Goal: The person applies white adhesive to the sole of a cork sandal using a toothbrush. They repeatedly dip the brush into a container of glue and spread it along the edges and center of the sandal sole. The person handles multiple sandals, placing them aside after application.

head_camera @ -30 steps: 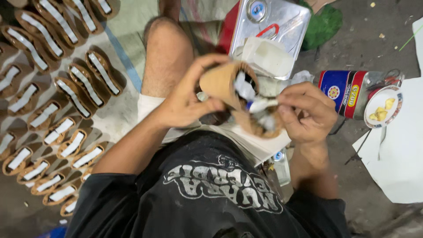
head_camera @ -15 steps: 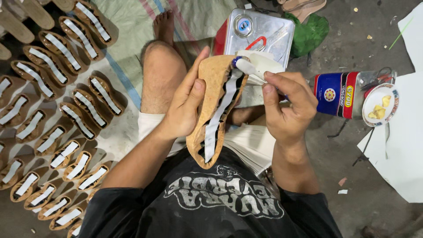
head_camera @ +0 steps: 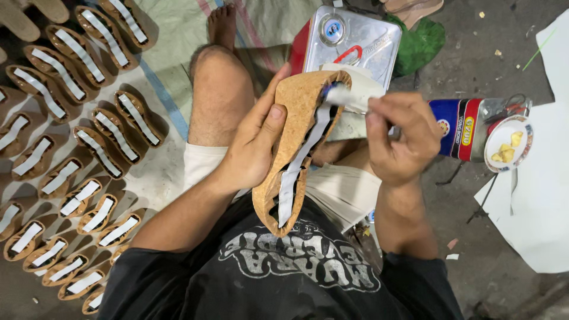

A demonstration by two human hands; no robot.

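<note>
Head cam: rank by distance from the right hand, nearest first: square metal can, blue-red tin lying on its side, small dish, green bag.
1. Blue-red tin: right beside the right hand.
2. Square metal can: just above it.
3. Small dish: beyond the tin.
4. Green bag: upper right; close call with the dish.

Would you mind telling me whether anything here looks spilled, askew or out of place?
Only one thing: a red and blue can lies tipped on its side on the floor, its open end facing a white sheet. No spill shows. The soles lie in tidy rows.
</note>
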